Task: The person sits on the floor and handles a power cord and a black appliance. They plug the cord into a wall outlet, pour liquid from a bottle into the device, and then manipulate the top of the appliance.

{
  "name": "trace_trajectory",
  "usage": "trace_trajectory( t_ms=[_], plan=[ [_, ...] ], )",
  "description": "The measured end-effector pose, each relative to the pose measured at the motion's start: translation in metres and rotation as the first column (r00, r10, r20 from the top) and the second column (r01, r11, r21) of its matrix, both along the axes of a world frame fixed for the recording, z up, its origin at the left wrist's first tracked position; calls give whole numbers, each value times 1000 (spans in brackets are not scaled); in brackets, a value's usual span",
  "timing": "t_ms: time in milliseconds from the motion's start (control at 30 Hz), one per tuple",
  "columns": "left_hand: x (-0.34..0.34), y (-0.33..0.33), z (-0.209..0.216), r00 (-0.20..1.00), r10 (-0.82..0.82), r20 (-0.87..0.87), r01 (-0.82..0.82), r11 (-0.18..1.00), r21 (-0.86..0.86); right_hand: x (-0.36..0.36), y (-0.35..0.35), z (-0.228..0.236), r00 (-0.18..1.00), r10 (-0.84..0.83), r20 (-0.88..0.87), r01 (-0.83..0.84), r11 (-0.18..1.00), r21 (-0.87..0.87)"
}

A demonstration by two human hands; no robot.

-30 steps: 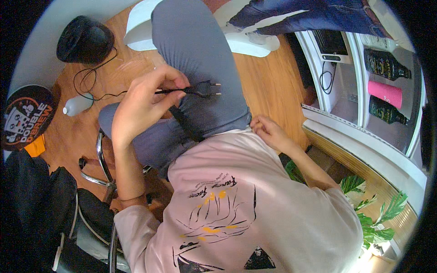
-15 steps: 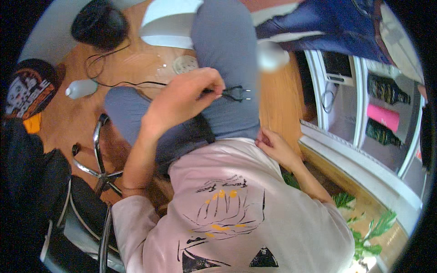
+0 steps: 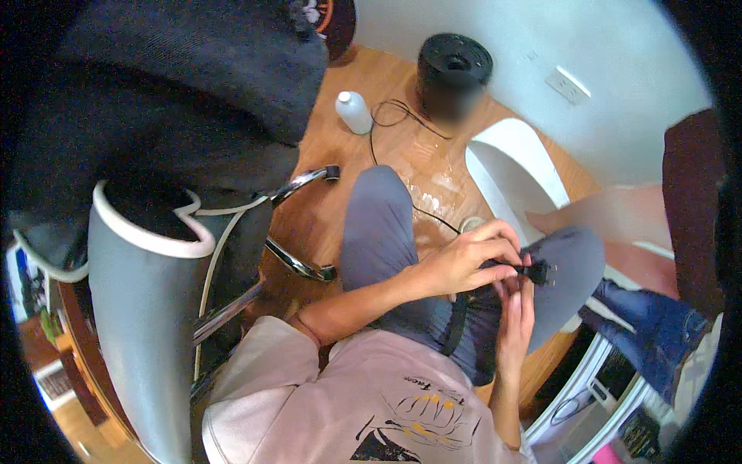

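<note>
My left hand [image 3: 475, 259] is closed around the black power plug [image 3: 543, 271], whose two metal pins point right. Just below it, my right hand [image 3: 514, 321] has its fingertips up against the plug beside the left fingers. A thin black cord [image 3: 437, 220] runs from my left hand across the floor, past my knee, toward a black round device [image 3: 454, 73] by the wall. Both hands are above my right thigh. The round base of a pale object [image 3: 470, 223] is partly hidden behind my left hand.
Water lies on the wooden floor [image 3: 433, 193]. A white plastic bottle [image 3: 354, 113] stands near the cord, and a white curved shell [image 3: 522, 158] is at the right. Another person's bare limb [image 3: 610, 220] reaches in beside it. A wall socket [image 3: 568, 85] and chair legs [image 3: 301, 267] show too.
The view has swung toward the left. My right hand has come up from beside my hip to the plug, which my left hand still holds.
</note>
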State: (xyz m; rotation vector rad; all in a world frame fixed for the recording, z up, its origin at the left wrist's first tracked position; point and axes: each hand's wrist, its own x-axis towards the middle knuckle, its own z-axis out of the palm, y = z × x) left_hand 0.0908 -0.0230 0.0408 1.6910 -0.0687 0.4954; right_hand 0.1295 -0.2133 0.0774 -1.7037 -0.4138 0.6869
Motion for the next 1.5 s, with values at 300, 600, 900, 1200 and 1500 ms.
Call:
trace_trajectory(
  t_ms=[300, 600, 900, 1200, 1500],
  plan=[
    [-57, 66, 19, 650, 753, 101, -759, 648, 60, 56, 154, 56, 962, 224, 158, -260, 929, 262],
    [-95, 78, 63, 422, 875, 237, -883, 456, -111, 74, 206, 97, 696, 593, 405, -696, 697, 175],
    [-73, 133, 68, 452, 824, 342, -544, 559, -626, 74, 201, 93, 749, 596, 289, -661, 638, 396],
    [-87, 140, 75, 214, 968, 135, -970, 227, -88, 66, 209, 113, 657, 747, 97, -650, 496, 576],
    [-72, 77, 66, 171, 718, 675, -937, 330, -113, 65, 193, 103, 781, 513, 357, -624, 611, 487]
  ],
)
